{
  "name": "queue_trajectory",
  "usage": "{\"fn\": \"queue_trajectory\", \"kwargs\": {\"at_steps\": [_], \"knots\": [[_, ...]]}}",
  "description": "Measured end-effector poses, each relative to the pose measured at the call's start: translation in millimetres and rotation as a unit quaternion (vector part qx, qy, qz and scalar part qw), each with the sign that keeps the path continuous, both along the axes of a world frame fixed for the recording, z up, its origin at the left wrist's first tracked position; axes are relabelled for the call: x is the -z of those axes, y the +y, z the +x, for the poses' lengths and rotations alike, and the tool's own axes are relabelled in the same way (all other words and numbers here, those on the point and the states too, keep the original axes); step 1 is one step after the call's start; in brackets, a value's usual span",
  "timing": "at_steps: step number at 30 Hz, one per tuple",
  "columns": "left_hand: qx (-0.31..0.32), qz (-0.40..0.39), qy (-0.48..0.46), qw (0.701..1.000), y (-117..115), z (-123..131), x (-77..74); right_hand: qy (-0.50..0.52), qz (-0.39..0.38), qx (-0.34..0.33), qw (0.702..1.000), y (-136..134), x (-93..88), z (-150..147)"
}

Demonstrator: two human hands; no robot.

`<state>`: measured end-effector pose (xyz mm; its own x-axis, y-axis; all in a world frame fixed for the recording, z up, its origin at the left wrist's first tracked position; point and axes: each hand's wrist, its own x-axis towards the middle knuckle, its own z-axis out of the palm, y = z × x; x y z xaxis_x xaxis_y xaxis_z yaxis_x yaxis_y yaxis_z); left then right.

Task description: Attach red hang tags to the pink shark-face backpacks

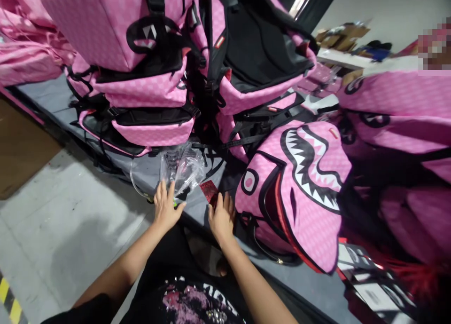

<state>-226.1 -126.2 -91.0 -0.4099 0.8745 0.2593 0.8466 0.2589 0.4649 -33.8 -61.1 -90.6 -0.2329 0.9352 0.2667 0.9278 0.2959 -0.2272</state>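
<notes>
My left hand is at the table's near edge, its fingers spread beside a crumpled clear plastic bag. A small bright green bit shows by its thumb. In my right hand is a dark red card-like tag, between thumb and fingers, its lower end hidden by them. Just right of that hand lies a pink checkered backpack with a zigzag shark mouth and a round eye. Its red-edged zip opening faces my side.
Several pink bags with black straps are stacked at the back left. Another backpack stands behind, black back panel outward. More pink backpacks and black-and-white tags lie right. A cardboard sheet is on the left; shelves hold boxes.
</notes>
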Motion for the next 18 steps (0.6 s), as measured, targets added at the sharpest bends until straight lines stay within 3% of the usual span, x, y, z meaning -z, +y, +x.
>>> {"fn": "queue_trajectory", "kwargs": {"at_steps": [2, 6, 10, 14, 16, 18], "knots": [[-0.013, -0.015, -0.010, 1.000, 10.9, -1.6, -5.1, -0.010, -0.033, -0.016, 0.999, -10.1, 12.1, 18.4], [-0.005, -0.052, -0.002, 0.999, 27.7, -5.7, -6.3, -0.043, -0.077, -0.125, 0.988, -35.4, 20.3, 42.4], [-0.012, -0.054, 0.006, 0.998, 27.6, -7.0, -6.5, -0.034, -0.079, -0.161, 0.983, -54.5, 16.8, 59.2], [-0.037, -0.022, 0.032, 0.999, 22.2, 0.9, -21.6, 0.018, -0.093, -0.182, 0.979, -56.3, 18.3, 65.0], [0.006, 0.035, 0.054, 0.998, 19.3, 10.2, -33.8, 0.087, -0.104, -0.183, 0.974, -58.8, 15.9, 63.3], [0.112, 0.083, 0.056, 0.989, 14.4, 20.5, -44.7, 0.198, -0.127, -0.136, 0.962, -67.7, 3.1, 63.8]]}}
